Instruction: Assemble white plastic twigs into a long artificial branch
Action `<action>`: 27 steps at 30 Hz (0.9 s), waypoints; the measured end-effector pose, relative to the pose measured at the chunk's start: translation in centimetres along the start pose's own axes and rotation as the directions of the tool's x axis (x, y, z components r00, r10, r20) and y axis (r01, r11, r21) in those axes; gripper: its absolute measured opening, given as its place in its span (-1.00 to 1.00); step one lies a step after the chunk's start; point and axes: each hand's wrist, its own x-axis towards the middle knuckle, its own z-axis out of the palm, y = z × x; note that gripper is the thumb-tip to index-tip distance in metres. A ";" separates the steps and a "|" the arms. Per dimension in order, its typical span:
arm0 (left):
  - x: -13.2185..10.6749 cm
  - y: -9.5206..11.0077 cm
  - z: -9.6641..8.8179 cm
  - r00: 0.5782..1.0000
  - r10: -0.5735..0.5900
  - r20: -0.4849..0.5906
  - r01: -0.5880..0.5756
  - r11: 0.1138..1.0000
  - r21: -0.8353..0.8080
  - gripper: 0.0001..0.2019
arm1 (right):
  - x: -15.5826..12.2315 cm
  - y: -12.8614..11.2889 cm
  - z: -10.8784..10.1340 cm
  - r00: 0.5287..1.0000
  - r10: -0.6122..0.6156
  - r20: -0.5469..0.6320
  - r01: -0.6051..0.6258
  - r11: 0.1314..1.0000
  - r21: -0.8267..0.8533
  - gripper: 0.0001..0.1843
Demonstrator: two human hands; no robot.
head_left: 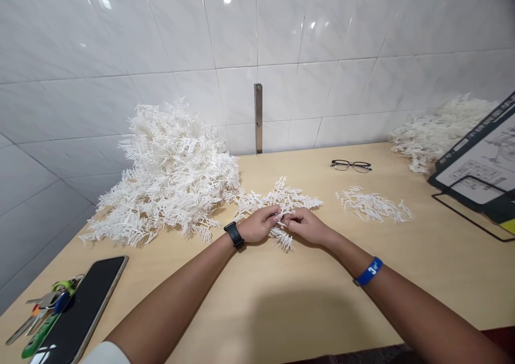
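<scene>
Close together at mid-table, both hands are at work on one white branched plastic sprig (282, 239). My left hand (259, 224), below a black wristband, is closed with its fingers pinching the sprig. My right hand (306, 225) pinches at the same sprig from the other side; its fingertips partly hide the spot. More white sprigs (281, 195) lie just beyond the hands. To the left rises a large heap of white branched sprigs (173, 176). Small loose white pieces (374, 206) are spread on the table to the right.
Eyeglasses (351, 165) lie near the back. Another white heap (442, 128) sits at the back right, behind a dark printed box (478, 165). A phone (90, 305) and keys (44, 310) rest at the front left. A tiled wall (341, 85) bounds the table (225, 310).
</scene>
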 end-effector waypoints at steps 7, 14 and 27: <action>0.3 -0.5 0.6 0.984 -0.071 -0.164 0.037 0.978 -0.205 -0.71 | 0.2 -0.5 -0.7 0.947 0.069 -0.315 -0.110 0.987 -0.116 -0.69; 0.6 -0.6 1.0 0.953 -0.171 -0.250 0.091 0.948 -0.304 -0.75 | -1.3 0.8 -7.5 0.597 0.158 -0.786 -0.550 0.794 -0.259 -0.67; 0.7 -0.7 1.0 0.946 -0.174 -0.273 0.096 0.957 -0.275 -0.73 | -0.5 -1.4 -2.1 0.920 -0.074 -0.384 -0.080 0.926 -0.369 -0.65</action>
